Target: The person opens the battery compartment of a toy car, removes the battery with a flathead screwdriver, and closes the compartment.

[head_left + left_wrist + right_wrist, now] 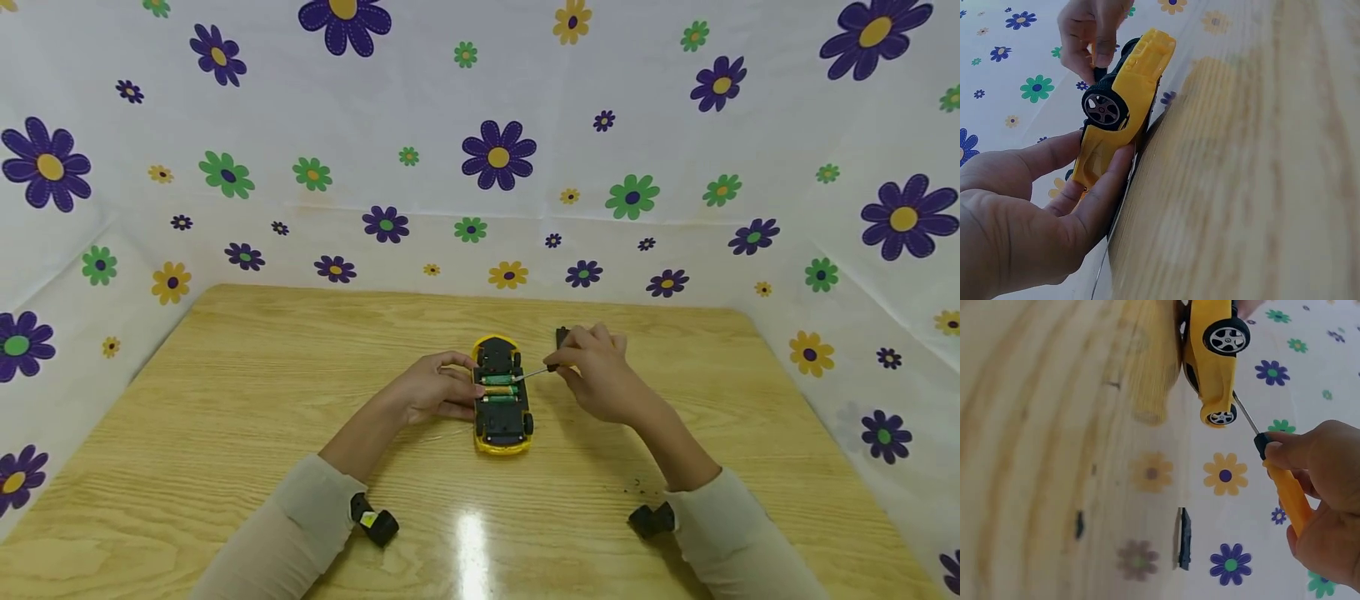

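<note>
A yellow toy car (502,419) lies upside down on the table, its black underside facing up and its wheels in the air. Several green batteries (499,389) sit side by side in its uncovered battery bay. My left hand (432,388) holds the car by its left side, with fingertips (1121,156) against the yellow body. In my right hand (602,377) is a screwdriver (1290,492) with a yellow handle and black collar, gripped between thumb and fingers. Its thin metal shaft slants down leftward, the tip right at the end of the uppermost battery.
A small black flat part (562,335) lies on the table beyond my right hand. Tiny dark bits (636,483) are scattered near the right wrist camera (651,521). A flower-printed cloth (420,108) walls the table (262,375) at the back and sides.
</note>
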Available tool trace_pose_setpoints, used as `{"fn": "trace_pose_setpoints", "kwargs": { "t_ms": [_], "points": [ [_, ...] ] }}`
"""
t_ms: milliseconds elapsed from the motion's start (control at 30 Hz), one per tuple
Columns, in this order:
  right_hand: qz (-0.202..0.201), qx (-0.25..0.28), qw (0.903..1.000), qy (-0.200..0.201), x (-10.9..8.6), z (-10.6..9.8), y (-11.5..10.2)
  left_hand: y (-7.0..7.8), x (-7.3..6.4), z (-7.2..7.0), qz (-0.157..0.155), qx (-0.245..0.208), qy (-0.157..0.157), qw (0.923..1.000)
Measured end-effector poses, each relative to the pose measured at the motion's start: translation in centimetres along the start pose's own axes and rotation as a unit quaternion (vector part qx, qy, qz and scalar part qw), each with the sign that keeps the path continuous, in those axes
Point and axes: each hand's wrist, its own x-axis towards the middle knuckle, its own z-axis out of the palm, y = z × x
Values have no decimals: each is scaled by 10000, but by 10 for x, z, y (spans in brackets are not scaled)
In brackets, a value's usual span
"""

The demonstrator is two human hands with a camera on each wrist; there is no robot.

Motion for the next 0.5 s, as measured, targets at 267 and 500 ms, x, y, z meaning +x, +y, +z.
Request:
{"fn": "trace_pose_setpoints", "kwargs": {
  "t_ms": [267,500],
  "points": [
    [58,570,9983,-94,-1,1,11,1,-1,-1,-33,-17,0,10000],
    [-7,444,9989,-177,-1,-1,10,2,-2,0,-54,-61,-2,10000]
  ]
}}
